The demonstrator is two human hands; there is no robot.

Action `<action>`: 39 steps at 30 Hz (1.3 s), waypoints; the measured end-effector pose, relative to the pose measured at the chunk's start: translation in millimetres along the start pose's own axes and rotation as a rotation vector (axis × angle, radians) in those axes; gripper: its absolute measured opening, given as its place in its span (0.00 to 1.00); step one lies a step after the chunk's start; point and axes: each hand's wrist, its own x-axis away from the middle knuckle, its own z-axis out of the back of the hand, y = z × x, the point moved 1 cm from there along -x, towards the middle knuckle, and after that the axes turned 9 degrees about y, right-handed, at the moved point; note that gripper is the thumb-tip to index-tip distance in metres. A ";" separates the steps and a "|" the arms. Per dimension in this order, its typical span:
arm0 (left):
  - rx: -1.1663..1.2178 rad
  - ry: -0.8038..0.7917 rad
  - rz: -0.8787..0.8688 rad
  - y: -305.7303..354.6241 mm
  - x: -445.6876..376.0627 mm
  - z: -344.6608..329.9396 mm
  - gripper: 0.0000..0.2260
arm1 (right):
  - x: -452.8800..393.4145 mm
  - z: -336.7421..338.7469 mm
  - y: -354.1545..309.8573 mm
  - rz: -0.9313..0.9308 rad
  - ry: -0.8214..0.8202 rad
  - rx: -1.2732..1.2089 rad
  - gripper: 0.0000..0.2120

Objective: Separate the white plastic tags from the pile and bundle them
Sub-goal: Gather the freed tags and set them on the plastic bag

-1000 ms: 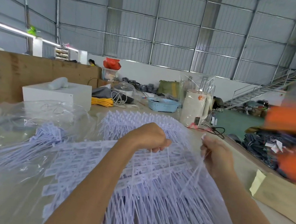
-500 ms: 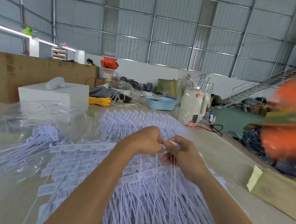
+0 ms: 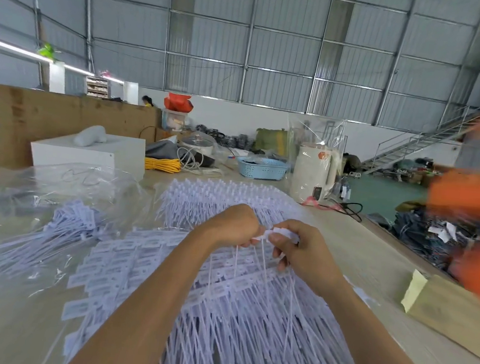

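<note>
- Holding a small bunch of white plastic tags (image 3: 282,233) up above the desk (image 3: 372,253), the person has both hands meeting near the middle of the view.
- Left hand (image 3: 236,225): fingers curled into a closed grip round the heads of the bunch, knuckles up.
- Right hand (image 3: 304,251): thumb and fingers pinching the flat white heads of the same bunch, just beside and touching the left hand.
- Thin white tails (image 3: 263,260) hang down from the two hands onto the pile below.
- Big pile of white plastic tags (image 3: 220,312) spreads over the pale wooden desk under both forearms, flat heads in rows to the left, tails fanning toward the viewer.
- More tags lie in a clear plastic bag (image 3: 38,221) on the left, and another fan of tags (image 3: 225,198) sits beyond the hands.
- Farther back on the desk: a white box (image 3: 89,152), a coil of yellow cable (image 3: 162,165), a light blue plastic basket (image 3: 262,168), and a white electric kettle (image 3: 312,174).
- A brown paper envelope (image 3: 454,314) lies at the right edge; a blurred orange shape (image 3: 477,201) fills the far right.
</note>
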 end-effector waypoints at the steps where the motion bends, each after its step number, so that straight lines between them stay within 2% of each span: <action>1: 0.027 -0.007 0.012 -0.2 -0.2 0.3 0.19 | -0.2 -1.2 0.1 0.033 0.026 0.026 0.05; 5: 0.137 -0.053 0.084 -1.3 0.0 1.9 0.17 | -0.1 -5.4 1.6 0.161 0.100 0.052 0.03; 7: 0.219 -0.090 0.128 -2.4 0.2 2.8 0.17 | -0.4 -6.5 3.9 0.218 0.125 0.062 0.06; 10: 0.360 -0.192 0.188 -4.4 1.5 5.1 0.17 | -0.7 -5.6 5.5 0.426 0.158 0.198 0.09; 12: 0.375 -0.222 0.188 -4.4 1.9 6.7 0.18 | -1.8 -4.0 6.3 0.490 0.169 0.231 0.11; 15: 0.344 -0.198 0.172 -0.3 1.2 7.6 0.18 | -1.5 -5.8 3.3 0.349 0.187 0.071 0.15; 18: 0.348 -0.219 0.157 0.6 1.8 9.2 0.20 | -0.7 -12.2 4.0 0.222 0.188 -0.002 0.14; 21: 0.310 -0.290 0.096 2.2 6.3 14.5 0.24 | -9.9 9.1 14.2 -0.044 0.386 -0.042 0.03; 23: 0.235 -0.214 0.044 3.4 7.5 17.6 0.20 | -15.0 32.1 19.8 -0.161 0.474 -0.122 0.06; 26: 0.123 -0.183 -0.033 1.5 6.0 13.9 0.07 | -18.2 39.2 10.3 -0.217 0.407 -0.463 0.04; 27: 0.071 -0.217 -0.035 0.5 6.0 10.6 0.06 | -17.8 35.4 6.1 -0.232 0.356 -0.522 0.02; 28: 0.007 -0.260 -0.026 -0.8 5.3 7.5 0.08 | -16.9 30.1 2.3 -0.240 0.288 -0.529 0.02; 30: -0.087 -0.321 -0.016 -3.8 4.7 5.3 0.11 | -12.8 19.8 -0.9 -0.229 0.158 -0.434 0.03; 33: -0.134 -0.281 -0.051 -5.7 4.5 6.9 0.09 | -5.9 8.4 -1.7 -0.171 0.087 -0.255 0.03; 35: -0.165 -0.241 -0.079 -5.8 3.7 5.7 0.11 | -1.0 1.2 -1.7 -0.162 0.033 -0.220 0.05; 37: -0.122 -0.194 -0.103 -5.4 3.5 3.7 0.10 | 2.1 -2.7 -3.1 -0.131 -0.006 -0.178 0.07; 39: -0.054 -0.148 -0.106 -5.9 3.0 3.3 0.11 | 3.4 -4.3 -5.0 -0.080 -0.005 -0.146 0.03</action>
